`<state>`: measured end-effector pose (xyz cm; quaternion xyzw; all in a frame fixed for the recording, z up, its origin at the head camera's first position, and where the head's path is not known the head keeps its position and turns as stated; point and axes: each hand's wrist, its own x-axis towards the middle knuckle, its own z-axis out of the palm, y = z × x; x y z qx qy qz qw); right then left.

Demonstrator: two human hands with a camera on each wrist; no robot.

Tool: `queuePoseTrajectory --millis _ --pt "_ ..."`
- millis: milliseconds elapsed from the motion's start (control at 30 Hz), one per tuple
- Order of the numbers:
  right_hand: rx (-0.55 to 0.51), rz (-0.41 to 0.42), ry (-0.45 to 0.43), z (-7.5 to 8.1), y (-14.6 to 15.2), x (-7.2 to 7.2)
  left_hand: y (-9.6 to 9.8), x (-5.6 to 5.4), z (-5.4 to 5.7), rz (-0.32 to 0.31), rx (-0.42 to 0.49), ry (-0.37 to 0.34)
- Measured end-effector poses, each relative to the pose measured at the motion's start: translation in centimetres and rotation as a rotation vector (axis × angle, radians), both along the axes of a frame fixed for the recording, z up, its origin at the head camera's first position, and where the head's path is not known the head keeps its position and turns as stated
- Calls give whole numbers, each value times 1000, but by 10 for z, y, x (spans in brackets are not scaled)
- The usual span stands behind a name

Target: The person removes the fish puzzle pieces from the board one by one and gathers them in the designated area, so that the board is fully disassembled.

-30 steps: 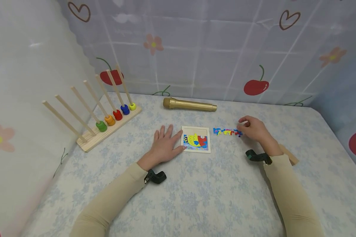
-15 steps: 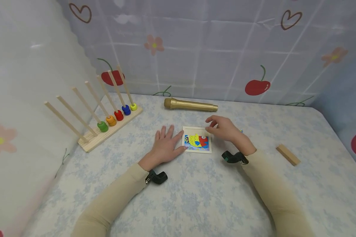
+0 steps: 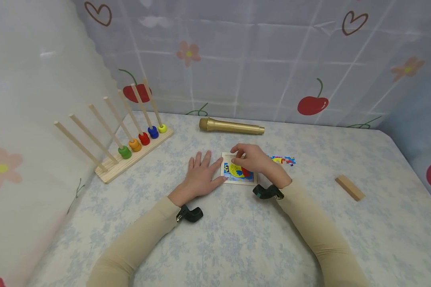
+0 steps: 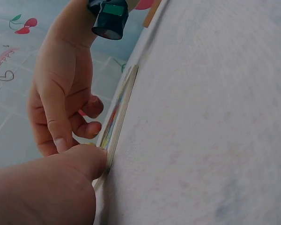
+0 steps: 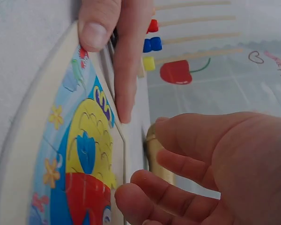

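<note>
A small fish puzzle in a pale wooden frame [image 3: 239, 183] lies on the table. The upper strip inside the frame is bare wood. My left hand [image 3: 198, 178] lies flat with spread fingers, its thumb and index finger touching the frame's left edge. My right hand [image 3: 252, 158] hovers over the upper part of the puzzle, fingers loosely bent. In the right wrist view its thumb and fingers stand apart above the fish picture [image 5: 88, 150], with no piece visible between them. Several loose puzzle pieces [image 3: 284, 160] lie in a row right of the frame, partly hidden by the right hand.
A bead rack [image 3: 134, 155] with upright pegs and coloured beads stands at the left. A gold toy microphone [image 3: 231, 126] lies behind the puzzle. To the right is a wooden block [image 3: 350, 187]. A printed curtain hangs behind the table.
My right hand has moved left from the right end of the loose pieces to above the framed puzzle. Those pieces at the right end stay put. My left hand has not moved.
</note>
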<state>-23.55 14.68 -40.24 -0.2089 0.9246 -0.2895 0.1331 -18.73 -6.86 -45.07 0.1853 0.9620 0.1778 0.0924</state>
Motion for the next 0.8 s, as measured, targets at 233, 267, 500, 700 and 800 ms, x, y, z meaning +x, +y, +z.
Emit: queuePoseTrajectory --millis 233,267,500,700,800 --pt "39 85 26 -4 -7 3 -2 0 1 -8 20 6" --pt "49 94 27 -5 -7 3 -2 0 1 -9 23 6" --pt "79 117 18 -6 -10 4 -2 0 3 -8 26 4" --pt "92 127 22 -7 -12 6 -2 1 4 -12 22 4" --pt "97 118 19 -7 -14 7 -2 1 4 -12 17 1"
